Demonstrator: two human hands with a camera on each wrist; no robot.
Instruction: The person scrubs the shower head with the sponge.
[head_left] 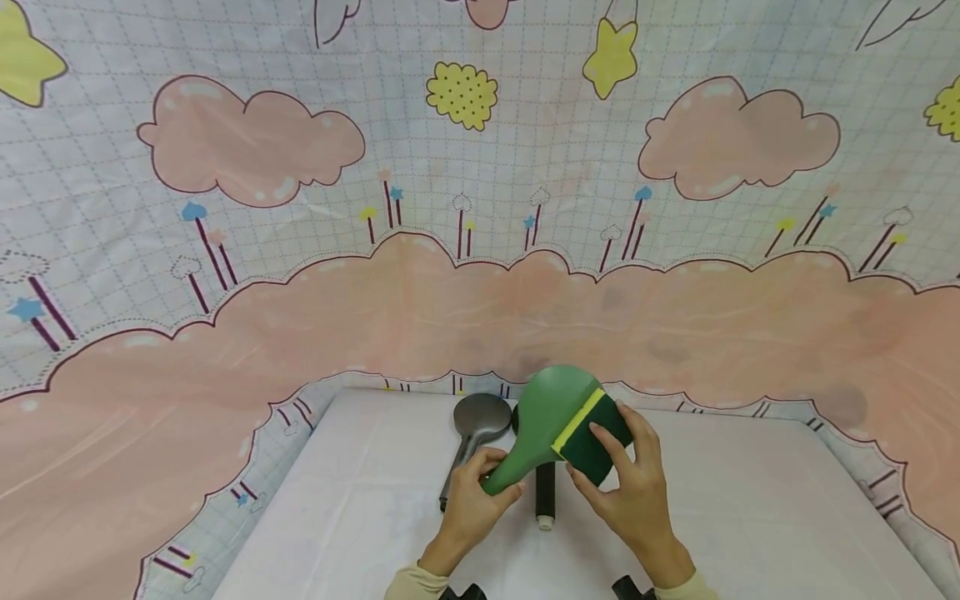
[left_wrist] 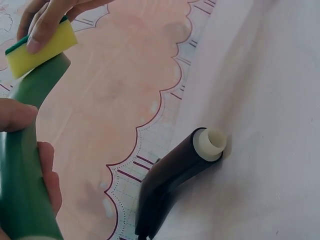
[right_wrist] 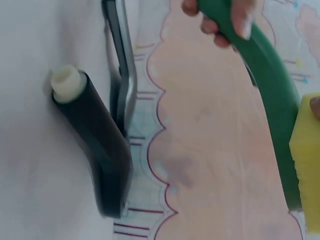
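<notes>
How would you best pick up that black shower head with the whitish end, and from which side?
Probably by its handle, just short of the whitish end, coming from above on the person's side. The handle is slim and tube-shaped, and points toward the person. Its far end is mostly hidden in the head view behind the green shower head, so reaching from there looks harder.
</notes>
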